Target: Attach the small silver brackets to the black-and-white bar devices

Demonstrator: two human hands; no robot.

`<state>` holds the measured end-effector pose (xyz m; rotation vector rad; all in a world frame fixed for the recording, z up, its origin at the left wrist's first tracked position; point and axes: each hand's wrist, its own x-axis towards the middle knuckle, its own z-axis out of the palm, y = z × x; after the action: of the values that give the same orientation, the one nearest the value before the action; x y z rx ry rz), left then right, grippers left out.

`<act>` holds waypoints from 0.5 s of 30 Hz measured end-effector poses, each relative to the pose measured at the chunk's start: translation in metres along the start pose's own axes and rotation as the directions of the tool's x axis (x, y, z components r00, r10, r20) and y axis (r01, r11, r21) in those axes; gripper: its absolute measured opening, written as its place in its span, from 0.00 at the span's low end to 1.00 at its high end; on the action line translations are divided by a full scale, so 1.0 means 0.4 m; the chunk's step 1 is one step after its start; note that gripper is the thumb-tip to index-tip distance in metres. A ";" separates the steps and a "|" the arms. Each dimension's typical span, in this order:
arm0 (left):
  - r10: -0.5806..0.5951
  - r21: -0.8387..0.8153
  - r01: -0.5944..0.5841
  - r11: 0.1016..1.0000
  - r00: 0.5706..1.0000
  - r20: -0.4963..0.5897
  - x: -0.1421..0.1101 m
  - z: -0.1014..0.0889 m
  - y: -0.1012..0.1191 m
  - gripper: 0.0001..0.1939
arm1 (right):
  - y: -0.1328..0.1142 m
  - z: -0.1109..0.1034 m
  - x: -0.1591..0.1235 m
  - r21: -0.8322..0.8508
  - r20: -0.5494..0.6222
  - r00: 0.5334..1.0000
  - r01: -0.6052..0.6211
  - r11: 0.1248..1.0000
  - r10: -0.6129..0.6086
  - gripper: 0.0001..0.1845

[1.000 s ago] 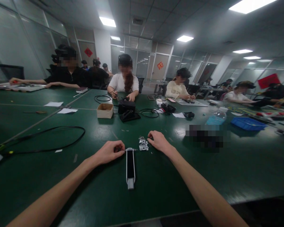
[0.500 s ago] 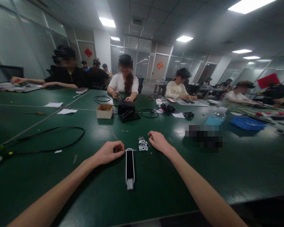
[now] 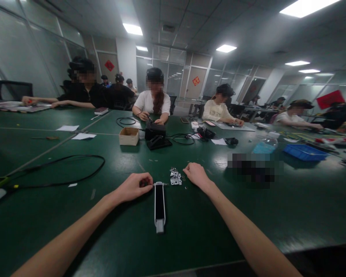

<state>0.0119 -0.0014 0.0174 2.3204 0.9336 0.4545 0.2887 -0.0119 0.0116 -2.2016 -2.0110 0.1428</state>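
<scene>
My left hand (image 3: pixel 136 186) is closed in a pinch at the top of a long, narrow device (image 3: pixel 159 206) with a black face and a white frame. It grips the left end of a thin rod that crosses the device's top; the rod's right end (image 3: pixel 166 184) sticks out. The device lies on the table, its grey-white block end towards me. My right hand (image 3: pixel 196 174) rests with curled fingers to the right of some small metal brackets (image 3: pixel 175 178). Little rings (image 3: pixel 183 178) lie beside its fingertips. Whether those fingers hold anything is hidden.
On the green table (image 3: pixel 118 238) stand a small open box (image 3: pixel 129 137) and a black device (image 3: pixel 155 134) before a co-worker. A black cable (image 3: pixel 102 163) loops at left. To the right are a bottle (image 3: pixel 266 144) and a blue tray (image 3: pixel 305 152). More people sit around.
The whole view has shifted slightly. My right hand's fingers have curled down and closed a little more beside the rings. My left hand and the device keep the same relation.
</scene>
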 end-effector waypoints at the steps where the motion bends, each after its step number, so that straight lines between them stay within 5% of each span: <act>1: -0.002 -0.001 0.002 1.000 1.000 0.000 0.000 0.000 -0.001 0.10 | 0.001 0.001 0.001 0.007 0.005 1.000 -0.003 1.000 0.003 0.15; 15: 0.021 -0.024 -0.022 0.999 0.999 -0.025 -0.002 0.008 -0.003 0.07 | 0.025 -0.027 -0.006 0.099 0.056 0.996 0.060 0.993 -0.066 0.09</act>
<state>0.0123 -0.0026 0.0143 2.3099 0.9107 0.5020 0.3003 -0.0156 0.0204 -2.0965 -2.0550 0.2945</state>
